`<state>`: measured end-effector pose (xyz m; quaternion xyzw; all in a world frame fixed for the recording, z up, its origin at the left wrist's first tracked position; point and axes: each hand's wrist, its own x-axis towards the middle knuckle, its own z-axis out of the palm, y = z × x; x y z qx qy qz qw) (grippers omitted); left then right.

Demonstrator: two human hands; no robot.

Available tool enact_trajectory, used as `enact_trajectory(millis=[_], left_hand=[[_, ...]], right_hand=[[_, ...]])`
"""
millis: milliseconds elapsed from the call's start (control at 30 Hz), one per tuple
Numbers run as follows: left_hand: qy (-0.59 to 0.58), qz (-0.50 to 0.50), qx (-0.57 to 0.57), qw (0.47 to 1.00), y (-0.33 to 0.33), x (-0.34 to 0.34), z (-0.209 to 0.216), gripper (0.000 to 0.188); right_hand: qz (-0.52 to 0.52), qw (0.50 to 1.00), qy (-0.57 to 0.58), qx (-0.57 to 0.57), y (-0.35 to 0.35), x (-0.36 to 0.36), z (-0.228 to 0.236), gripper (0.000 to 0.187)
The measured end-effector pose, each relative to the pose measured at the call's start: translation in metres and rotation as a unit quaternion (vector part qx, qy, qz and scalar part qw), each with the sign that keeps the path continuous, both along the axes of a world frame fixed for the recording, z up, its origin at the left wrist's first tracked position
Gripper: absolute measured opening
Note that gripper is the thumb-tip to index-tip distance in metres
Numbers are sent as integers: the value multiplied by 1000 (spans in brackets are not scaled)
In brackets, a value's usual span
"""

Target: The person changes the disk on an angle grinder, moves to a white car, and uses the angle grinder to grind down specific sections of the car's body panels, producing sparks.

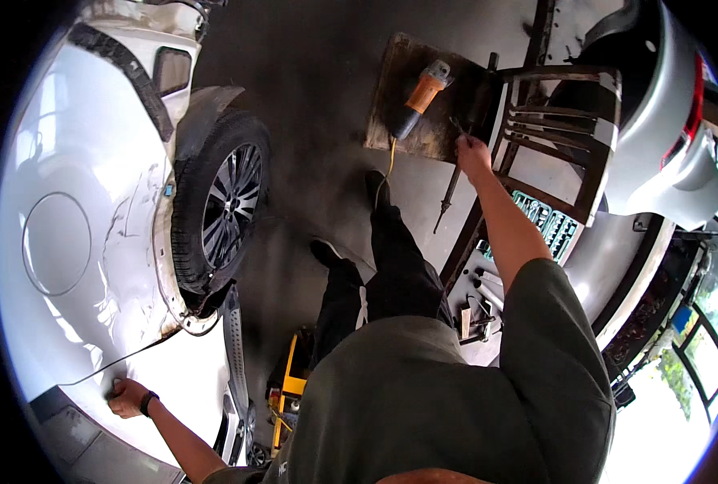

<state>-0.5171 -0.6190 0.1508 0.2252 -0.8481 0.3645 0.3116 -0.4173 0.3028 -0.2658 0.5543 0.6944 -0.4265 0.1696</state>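
My left hand (126,398), with a dark band at the wrist, is at the white car's body (141,347) beside a panel seam. Its fingers are curled, and whatever they may hold is hidden. On the right, my right hand (473,155) is closed at the edge of a worn wooden board (423,60). A small slim metal tool (458,127) sticks out past its fingers. A long dark metal rod (449,194) runs beneath that hand; I cannot tell if the hand touches it. An orange and grey angle grinder (427,90) with a yellow cord lies on the board.
A wheel (231,202) sits in the white car's arch at left. By my right arm are a wooden chair (568,133), an opened socket set (540,218) and loose tools (480,315). A silver bumper (657,137) stands beyond. A yellow cart (294,383) is near my legs.
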Motion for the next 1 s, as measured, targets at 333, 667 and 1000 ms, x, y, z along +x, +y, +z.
enact_trajectory(millis=[333,667,1000], left_hand=[[-90,166,86,978,18,-8,22,42],[-192,11,133,972,-69,33,60,28],[-158,37,119,980,46,-6,30,24]], right_hand=[[186,974,-104,83,-25,-33,-77,75],[-77,996,36,25,-15,-170,-110,88],[-237,920,139,-281,-58,-102,-78,20]])
